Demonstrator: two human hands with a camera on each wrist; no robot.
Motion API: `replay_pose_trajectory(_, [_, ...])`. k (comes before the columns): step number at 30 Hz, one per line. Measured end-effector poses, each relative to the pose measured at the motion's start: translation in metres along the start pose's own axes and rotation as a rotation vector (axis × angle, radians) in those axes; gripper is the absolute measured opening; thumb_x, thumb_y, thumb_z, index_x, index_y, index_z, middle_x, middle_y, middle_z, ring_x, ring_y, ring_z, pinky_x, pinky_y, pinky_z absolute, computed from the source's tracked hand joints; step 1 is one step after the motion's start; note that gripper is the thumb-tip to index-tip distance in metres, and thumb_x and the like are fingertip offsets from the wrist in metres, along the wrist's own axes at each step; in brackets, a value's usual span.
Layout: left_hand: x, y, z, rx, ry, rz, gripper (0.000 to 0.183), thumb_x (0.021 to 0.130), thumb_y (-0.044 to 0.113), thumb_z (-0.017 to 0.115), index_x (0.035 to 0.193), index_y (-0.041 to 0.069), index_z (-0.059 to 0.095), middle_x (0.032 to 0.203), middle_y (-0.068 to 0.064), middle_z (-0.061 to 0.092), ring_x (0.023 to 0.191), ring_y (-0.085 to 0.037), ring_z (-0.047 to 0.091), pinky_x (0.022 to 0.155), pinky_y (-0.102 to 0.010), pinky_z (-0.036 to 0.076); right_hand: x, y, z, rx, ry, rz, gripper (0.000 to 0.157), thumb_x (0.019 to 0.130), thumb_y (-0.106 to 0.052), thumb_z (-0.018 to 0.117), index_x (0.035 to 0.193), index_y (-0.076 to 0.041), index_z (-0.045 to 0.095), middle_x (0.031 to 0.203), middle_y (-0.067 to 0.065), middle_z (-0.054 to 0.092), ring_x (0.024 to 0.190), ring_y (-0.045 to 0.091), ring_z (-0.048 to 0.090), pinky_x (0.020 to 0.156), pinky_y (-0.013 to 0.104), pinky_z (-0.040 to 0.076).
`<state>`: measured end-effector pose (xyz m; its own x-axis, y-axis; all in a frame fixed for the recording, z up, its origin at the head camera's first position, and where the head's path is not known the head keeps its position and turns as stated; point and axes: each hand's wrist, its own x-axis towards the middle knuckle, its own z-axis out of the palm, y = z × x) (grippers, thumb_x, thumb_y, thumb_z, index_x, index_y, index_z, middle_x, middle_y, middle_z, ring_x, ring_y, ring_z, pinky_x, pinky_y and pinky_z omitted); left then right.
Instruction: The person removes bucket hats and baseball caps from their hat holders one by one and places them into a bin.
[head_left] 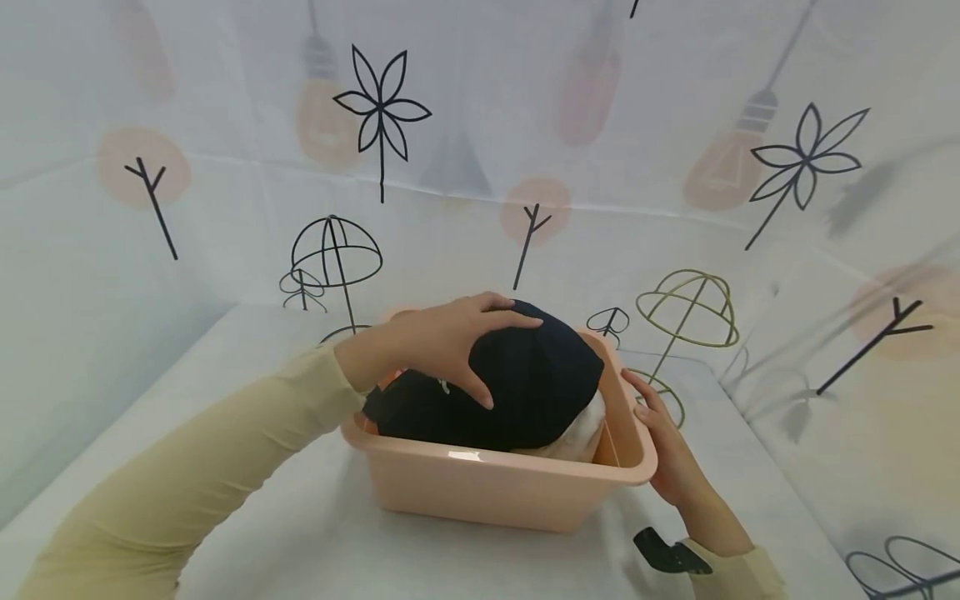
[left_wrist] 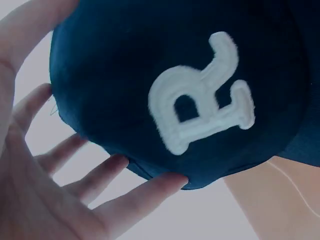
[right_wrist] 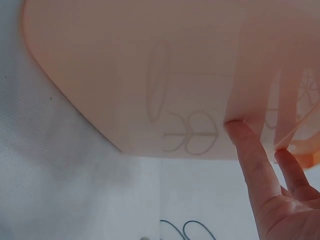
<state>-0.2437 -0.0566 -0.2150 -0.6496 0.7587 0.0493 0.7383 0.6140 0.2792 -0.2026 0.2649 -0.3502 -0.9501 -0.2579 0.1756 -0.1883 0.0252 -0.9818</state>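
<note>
A dark navy cap (head_left: 547,367) with a white letter R (left_wrist: 200,100) on its crown lies in a peach plastic basin (head_left: 487,483). My left hand (head_left: 442,337) reaches over the cap, its fingers and thumb spread wide; in the left wrist view, several fingertips meet the crown's edge. Beneath the cap, part of a whitish cloth-like item (head_left: 577,437) shows. At the basin's right side, my right hand (head_left: 669,446) rests against the outer wall and rim. In the right wrist view, two nearly straight fingers (right_wrist: 255,165) touch the basin's wall.
The basin stands on a white-covered table (head_left: 285,517). Behind and on both sides hangs a pale fabric backdrop (head_left: 465,167) printed with plants and lamps. A black strap (head_left: 667,554) circles my right wrist.
</note>
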Motion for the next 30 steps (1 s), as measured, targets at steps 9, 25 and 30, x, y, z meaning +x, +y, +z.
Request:
replay_pose_trajectory(9, [0.027, -0.009, 0.015, 0.053, -0.145, 0.009, 0.109, 0.061, 0.039, 0.086, 0.148, 0.036, 0.019, 0.154, -0.002, 0.011, 0.134, -0.023, 0.026, 0.103, -0.041, 0.034, 0.001, 0.002, 0.0, 0.014, -0.023, -0.027, 0.048, 0.1, -0.027, 0.03, 0.147, -0.022, 0.019, 0.137, 0.0, 0.031, 0.113, 0.01, 0.045, 0.088, 0.025, 0.045])
replay_pose_trajectory(25, [0.059, -0.013, 0.058, 0.093, -0.422, -0.024, 0.09, 0.079, 0.061, 0.059, 0.148, 0.04, 0.006, 0.155, -0.001, -0.006, 0.14, -0.028, 0.01, 0.109, -0.047, 0.019, 0.002, 0.002, 0.002, 0.055, -0.027, -0.016, 0.047, 0.1, -0.026, 0.03, 0.146, -0.023, 0.021, 0.135, 0.002, 0.034, 0.108, 0.01, 0.049, 0.085, 0.026, 0.047])
replay_pose_trajectory(30, [0.072, 0.001, 0.072, 0.28, -0.536, -0.057, 0.082, 0.083, 0.065, 0.05, 0.146, 0.046, 0.001, 0.155, -0.001, -0.008, 0.138, -0.036, 0.013, 0.108, -0.051, 0.019, 0.0, 0.001, -0.003, 0.069, -0.052, -0.033, 0.047, 0.101, -0.025, 0.029, 0.147, -0.023, 0.02, 0.135, 0.004, 0.034, 0.106, 0.01, 0.051, 0.083, 0.025, 0.048])
